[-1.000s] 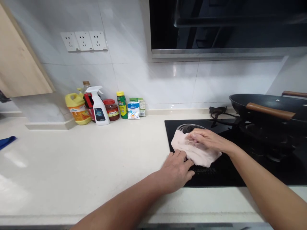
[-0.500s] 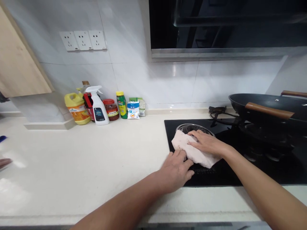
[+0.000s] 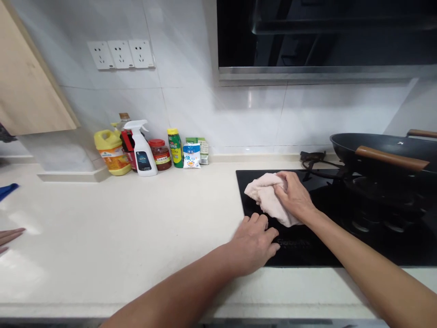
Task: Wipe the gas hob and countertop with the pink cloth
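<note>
My right hand (image 3: pixel 296 196) is closed over a pale pink cloth (image 3: pixel 268 193), pressing it onto the left part of the black glass cooktop (image 3: pixel 300 255). The cloth is bunched and hides the round metal burner ring under it. Just in front of the cloth, my left hand (image 3: pixel 254 243) rests across the cooktop's left edge, its fingers slightly bent and apart, with nothing in it. A dark wok (image 3: pixel 382 141) with wooden handles sits on the right burner.
Along the wall stand a yellow jug (image 3: pixel 112 155), a white spray bottle (image 3: pixel 143 152), a red-lidded jar (image 3: pixel 160 155), a green bottle (image 3: pixel 175 148) and small packets (image 3: pixel 191 156). Another person's hand (image 3: pixel 10 237) and a blue cloth (image 3: pixel 7 190) show at far left. A range hood (image 3: pixel 324 73) overhangs the cooktop.
My right hand has slid the cloth back and slightly left, now covering the burner ring. My left hand has stayed about in place. More of the other person's hand and the blue cloth shows.
</note>
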Motion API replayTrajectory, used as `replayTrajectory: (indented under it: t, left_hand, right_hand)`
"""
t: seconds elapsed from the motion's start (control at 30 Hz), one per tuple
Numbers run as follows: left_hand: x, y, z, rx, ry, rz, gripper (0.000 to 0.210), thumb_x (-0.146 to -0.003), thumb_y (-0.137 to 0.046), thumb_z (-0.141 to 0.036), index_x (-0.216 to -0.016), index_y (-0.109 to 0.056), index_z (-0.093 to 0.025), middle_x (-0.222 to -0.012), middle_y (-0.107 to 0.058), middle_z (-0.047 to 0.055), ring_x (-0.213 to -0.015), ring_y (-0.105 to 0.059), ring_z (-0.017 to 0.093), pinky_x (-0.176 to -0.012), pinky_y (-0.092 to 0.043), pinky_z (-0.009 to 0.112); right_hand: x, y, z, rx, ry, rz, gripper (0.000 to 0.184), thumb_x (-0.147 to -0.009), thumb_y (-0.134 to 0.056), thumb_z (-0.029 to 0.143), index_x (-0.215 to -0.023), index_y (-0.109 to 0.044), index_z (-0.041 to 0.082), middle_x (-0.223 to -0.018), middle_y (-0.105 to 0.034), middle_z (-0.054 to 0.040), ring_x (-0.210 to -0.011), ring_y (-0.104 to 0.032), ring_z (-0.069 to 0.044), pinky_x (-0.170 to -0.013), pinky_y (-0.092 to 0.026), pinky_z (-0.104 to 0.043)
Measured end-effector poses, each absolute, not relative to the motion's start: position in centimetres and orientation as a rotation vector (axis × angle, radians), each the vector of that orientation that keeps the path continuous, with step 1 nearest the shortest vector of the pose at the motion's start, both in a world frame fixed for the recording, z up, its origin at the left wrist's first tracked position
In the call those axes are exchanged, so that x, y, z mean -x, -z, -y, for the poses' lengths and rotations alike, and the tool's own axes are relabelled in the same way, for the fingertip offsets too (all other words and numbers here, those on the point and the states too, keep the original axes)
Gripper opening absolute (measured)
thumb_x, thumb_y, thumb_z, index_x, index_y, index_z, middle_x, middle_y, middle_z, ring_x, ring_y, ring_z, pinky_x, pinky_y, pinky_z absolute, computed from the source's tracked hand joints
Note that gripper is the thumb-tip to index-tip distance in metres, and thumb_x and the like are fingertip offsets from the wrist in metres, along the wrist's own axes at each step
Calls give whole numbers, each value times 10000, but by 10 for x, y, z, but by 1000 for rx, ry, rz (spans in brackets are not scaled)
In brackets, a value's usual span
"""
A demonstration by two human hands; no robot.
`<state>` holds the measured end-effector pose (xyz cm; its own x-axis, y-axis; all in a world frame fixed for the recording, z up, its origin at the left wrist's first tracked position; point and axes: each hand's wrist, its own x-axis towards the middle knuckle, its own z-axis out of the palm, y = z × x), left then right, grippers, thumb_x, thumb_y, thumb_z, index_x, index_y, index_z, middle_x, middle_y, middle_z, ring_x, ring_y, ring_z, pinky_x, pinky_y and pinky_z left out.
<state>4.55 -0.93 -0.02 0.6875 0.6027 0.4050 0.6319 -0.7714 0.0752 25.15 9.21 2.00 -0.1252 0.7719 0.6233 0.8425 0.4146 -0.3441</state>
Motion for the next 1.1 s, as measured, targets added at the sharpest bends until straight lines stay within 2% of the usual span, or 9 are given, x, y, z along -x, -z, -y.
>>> replayTrajectory:
  t: [0.17,0.3,0.5,0.73,0.9,1.0,1.1]
  left_hand:
    - [-45,0,10,2822,659,1014,241,-985,-558,-350,-1109,-685,-187,-1016,-557,75,-954,-505,231,-806,-443,341]
    - [-45,2,9,2814,664,1012,229,-981,-559,-344,-1085,-688,-186,-1023,-561,76,-961,-509,230,-815,-443,345]
    - [-45,3,8,2810,664,1010,229,-983,-550,-342,-1078,-688,-185,-1013,-563,82,-958,-511,234,-819,-442,354]
    - [-47,2,8,2802,628,1019,237,-990,-537,-350,-1083,-687,-191,-1011,-562,85,-942,-508,236,-806,-438,361]
    - [-45,-2,11,2828,624,1012,227,-992,-534,-337,-1092,-674,-189,-1025,-555,80,-953,-503,233,-813,-443,352]
    - [-44,-2,11,2832,631,1001,226,-994,-533,-340,-1099,-667,-191,-1028,-551,77,-950,-500,229,-815,-444,347]
    - [-44,-1,11,2822,623,1002,223,-994,-536,-344,-1086,-669,-191,-1022,-551,78,-945,-500,231,-809,-442,350]
  right_hand:
    - [-248,-16,-86,1449,29,2390,564,-974,-349,591,-1452,-456,313,-1469,-492,-96,-1302,-463,-340,-1054,-368,-555]
    - [-245,-18,-82,1459,16,2439,663,-978,-279,649,-1525,-389,289,-1566,-388,-111,-1397,-374,-339,-1114,-306,-545]
    - [-243,-28,-78,1392,-21,2506,670,-973,-298,655,-1460,-480,232,-1418,-552,-114,-1274,-479,-318,-1071,-353,-495]
    - [-236,-37,-74,1525,32,2483,566,-972,-351,595,-1342,-547,213,-1309,-610,-137,-1224,-538,-315,-1013,-392,-441]
    - [-240,-48,-67,1733,-20,2421,513,-971,-326,607,-1254,-541,236,-1208,-670,-110,-1081,-636,-313,-909,-432,-439]
    - [-244,-51,-64,1773,-70,2388,496,-973,-316,611,-1232,-532,247,-1199,-684,-90,-1048,-656,-311,-892,-436,-444]
    - [-248,-49,-62,1665,-92,2425,504,-973,-325,615,-1217,-538,229,-1249,-666,-109,-1085,-642,-317,-912,-438,-437]
